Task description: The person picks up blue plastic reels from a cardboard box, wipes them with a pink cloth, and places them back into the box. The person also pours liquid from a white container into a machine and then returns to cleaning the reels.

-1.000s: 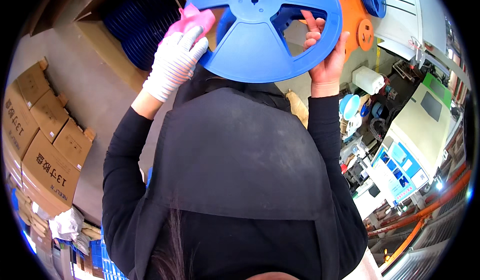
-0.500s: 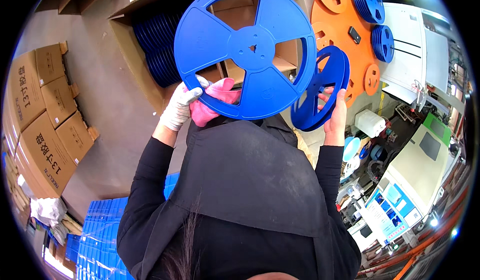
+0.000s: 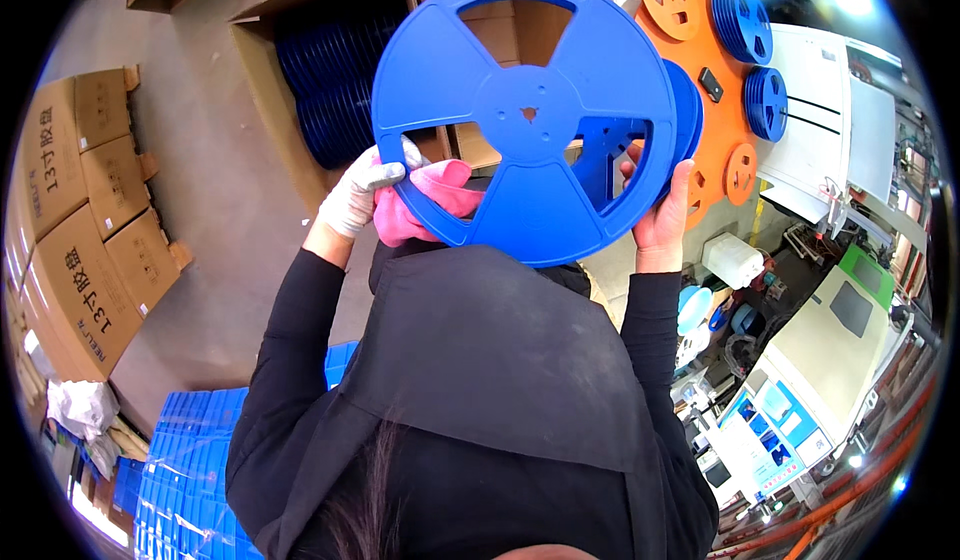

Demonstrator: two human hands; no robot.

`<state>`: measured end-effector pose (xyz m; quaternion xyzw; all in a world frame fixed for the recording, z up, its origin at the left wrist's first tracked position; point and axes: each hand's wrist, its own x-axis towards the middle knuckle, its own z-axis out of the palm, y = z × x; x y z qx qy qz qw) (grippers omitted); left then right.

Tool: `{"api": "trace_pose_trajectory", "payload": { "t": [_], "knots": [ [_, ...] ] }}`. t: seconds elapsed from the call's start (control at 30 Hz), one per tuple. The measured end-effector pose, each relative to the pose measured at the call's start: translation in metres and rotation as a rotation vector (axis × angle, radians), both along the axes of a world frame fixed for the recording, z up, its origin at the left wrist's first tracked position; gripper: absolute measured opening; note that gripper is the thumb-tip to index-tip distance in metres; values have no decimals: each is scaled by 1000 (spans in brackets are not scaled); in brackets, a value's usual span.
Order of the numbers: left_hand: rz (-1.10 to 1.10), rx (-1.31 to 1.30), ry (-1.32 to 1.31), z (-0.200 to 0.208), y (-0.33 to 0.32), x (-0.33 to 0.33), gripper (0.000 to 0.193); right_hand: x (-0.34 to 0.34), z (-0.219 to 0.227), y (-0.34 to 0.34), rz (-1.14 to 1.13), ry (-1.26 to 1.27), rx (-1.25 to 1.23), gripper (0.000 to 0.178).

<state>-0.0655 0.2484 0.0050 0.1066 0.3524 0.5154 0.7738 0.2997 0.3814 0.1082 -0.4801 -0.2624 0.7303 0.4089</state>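
Observation:
A large blue plastic reel point(image 3: 505, 110) with wide window cutouts is held up in front of me, its flat face toward me. My left hand point(image 3: 352, 196), in a white glove, is closed on the lower left of its rim, with a pink cloth point(image 3: 400, 222) pinched there too. A second blue reel point(image 3: 688, 120) sits behind the first at the right, mostly covered by it. My bare right hand point(image 3: 657, 215) grips this second reel at its lower right edge; its fingertips show partly through a window of the front reel.
Beyond the reels, an open carton point(image 3: 265, 85) holds rows of dark blue reels point(image 3: 335, 125). At right stands an orange round table point(image 3: 690, 55) with stacked blue reels point(image 3: 740, 25) and orange discs point(image 3: 668, 0). Cartons point(image 3: 75, 270) are piled at left; blue stacks point(image 3: 195, 450) stand lower left.
The second reel has moved from the right side to behind the front reel, which now overlaps it. The front reel has shifted slightly right and down. Both hands keep their holds.

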Motion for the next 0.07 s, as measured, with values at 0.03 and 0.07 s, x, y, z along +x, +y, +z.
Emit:
{"api": "trace_pose_trajectory", "payload": {
  "t": [0.03, 0.07],
  "knots": [
    [-40, 26, -20, -6, 4, -2, 35, 4, 2, 4, 118, 97, 14, 76],
    [-79, 46, -24, -10, 9, -4, 34, 5, 4, 3, 119, 91, 17, 76]
  ]
}}
